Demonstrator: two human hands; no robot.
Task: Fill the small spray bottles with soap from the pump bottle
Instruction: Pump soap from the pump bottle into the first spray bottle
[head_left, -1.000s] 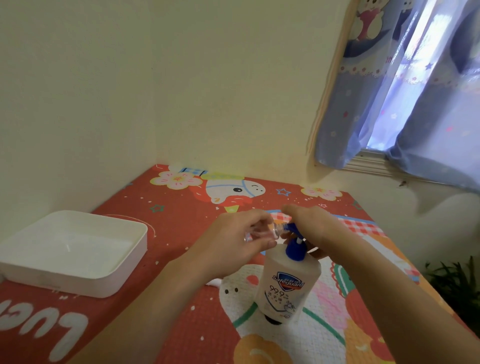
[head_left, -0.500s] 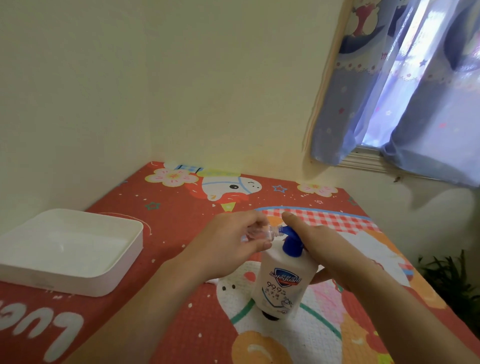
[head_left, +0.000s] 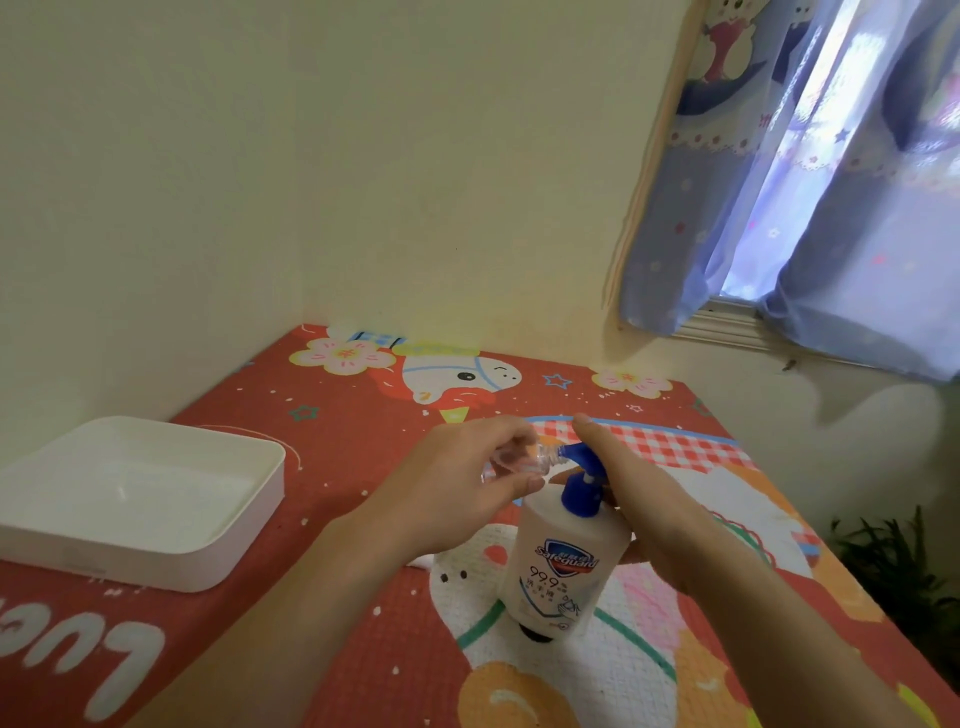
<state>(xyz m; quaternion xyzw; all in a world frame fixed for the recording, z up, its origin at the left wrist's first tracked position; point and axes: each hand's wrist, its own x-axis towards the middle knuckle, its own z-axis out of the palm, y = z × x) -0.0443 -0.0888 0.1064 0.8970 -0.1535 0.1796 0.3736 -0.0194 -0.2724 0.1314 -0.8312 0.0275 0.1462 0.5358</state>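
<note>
Left hand (head_left: 467, 483) is gripping a small clear spray bottle (head_left: 511, 461), tilted nearly sideways, its open neck touching the tip of the blue pump nozzle (head_left: 574, 451). Right hand (head_left: 631, 483) is lying over the pump head with fingers straight, index finger extending past the nozzle. Pump bottle (head_left: 563, 561), white with a Safeguard label, is standing on the patterned red surface (head_left: 337, 431). A white tray (head_left: 223, 525) is sitting well apart at left.
</note>
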